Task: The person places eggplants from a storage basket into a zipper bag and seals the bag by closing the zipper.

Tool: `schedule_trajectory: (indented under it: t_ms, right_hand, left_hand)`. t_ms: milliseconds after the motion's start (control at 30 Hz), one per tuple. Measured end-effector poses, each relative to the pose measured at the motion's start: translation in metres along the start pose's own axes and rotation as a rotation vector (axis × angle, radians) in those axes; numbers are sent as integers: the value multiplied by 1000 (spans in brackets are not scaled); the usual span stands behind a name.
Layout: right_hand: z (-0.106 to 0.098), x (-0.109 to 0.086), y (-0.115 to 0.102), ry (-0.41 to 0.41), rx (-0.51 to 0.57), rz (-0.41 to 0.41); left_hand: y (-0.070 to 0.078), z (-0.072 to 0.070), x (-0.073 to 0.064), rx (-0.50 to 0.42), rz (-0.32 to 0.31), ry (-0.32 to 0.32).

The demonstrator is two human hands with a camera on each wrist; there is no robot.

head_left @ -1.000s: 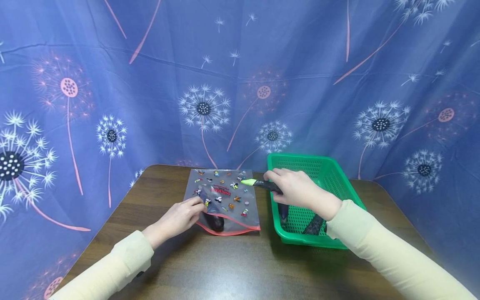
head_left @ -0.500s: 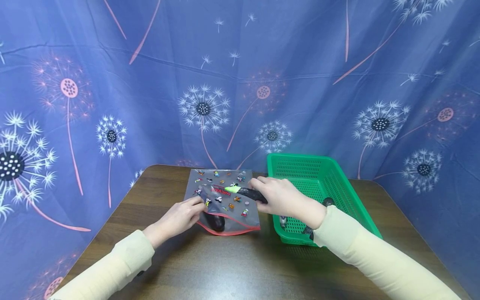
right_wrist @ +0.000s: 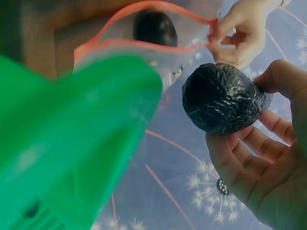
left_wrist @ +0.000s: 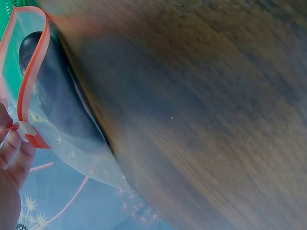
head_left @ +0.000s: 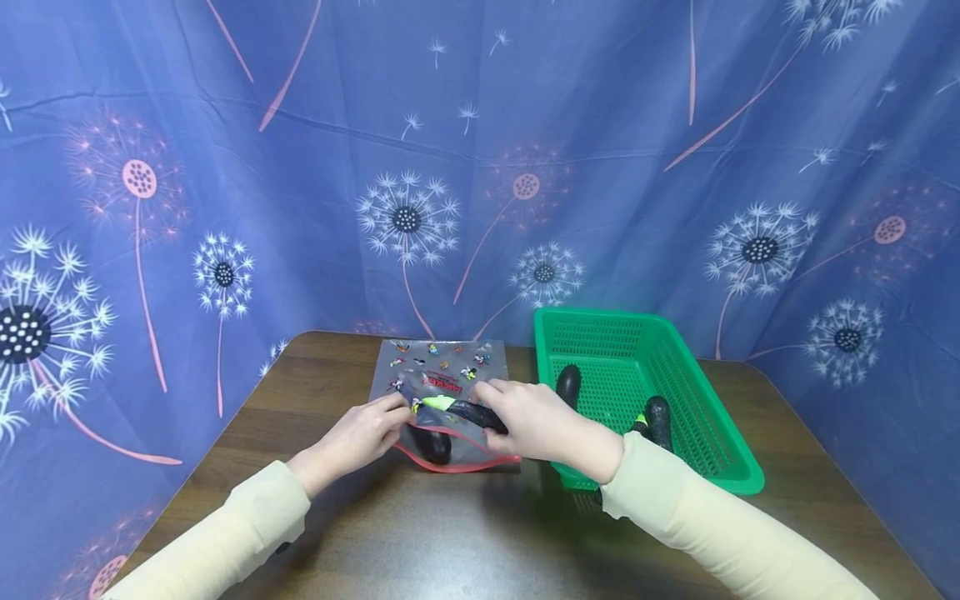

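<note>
Fingers [right_wrist: 228,160] of the right hand [head_left: 528,417] grasped a dark eggplant [right_wrist: 218,98], thumb on one side and fingertips on the other, parted only as far as its body made them. At the center of the head view its light-green tip pointed left over the printed bag [head_left: 386,367]; whether the two touched could not be told. The wrinkled, glossy skin looked liable to turn or slip in that grip, and the tip, so near the upper red rim, could have snagged it or pressed it flat.

The left hand [head_left: 360,437] pinched the bag's left corner beside a white slider [left_wrist: 26,130], fingertips drawn together on the edge. Had that pinch slackened, the gaping mouth might have sagged or the bag slid. A second eggplant [head_left: 433,447] lay just inside the mouth, at the lower center of the frame, and might have blocked part of the opening.

To the right of center a green basket [head_left: 600,313] stood on the tabletop [head_left: 420,542] with more eggplants [head_left: 568,385] in it. The right sleeve [head_left: 712,500] crossed over it, close enough to bump its rim. A blue curtain [head_left: 300,208] filled the upper frame.
</note>
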State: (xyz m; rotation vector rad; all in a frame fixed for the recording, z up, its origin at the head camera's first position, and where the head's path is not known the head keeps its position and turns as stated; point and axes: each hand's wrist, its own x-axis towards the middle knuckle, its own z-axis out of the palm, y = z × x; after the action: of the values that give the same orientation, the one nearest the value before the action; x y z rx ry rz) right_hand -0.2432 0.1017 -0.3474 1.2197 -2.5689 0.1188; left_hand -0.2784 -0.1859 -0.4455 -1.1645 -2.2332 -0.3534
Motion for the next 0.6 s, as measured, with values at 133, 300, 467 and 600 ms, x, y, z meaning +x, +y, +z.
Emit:
schedule_trajectory:
  t_ms: [133,300,467,600]
  right_hand:
    - [7,0,-7,2,7,-1]
    - [17,-1,-14,-7,14,0]
    - [25,-1,-21,-20,10,-2]
    - [32,-2,-25,-19,6,4]
  left_hand:
    - [1,0,1,-4,2,-3]
    - [2,0,1,24,0,-11]
    - [2,1,2,43,-1,-13]
    - [2,1,2,27,2,-10]
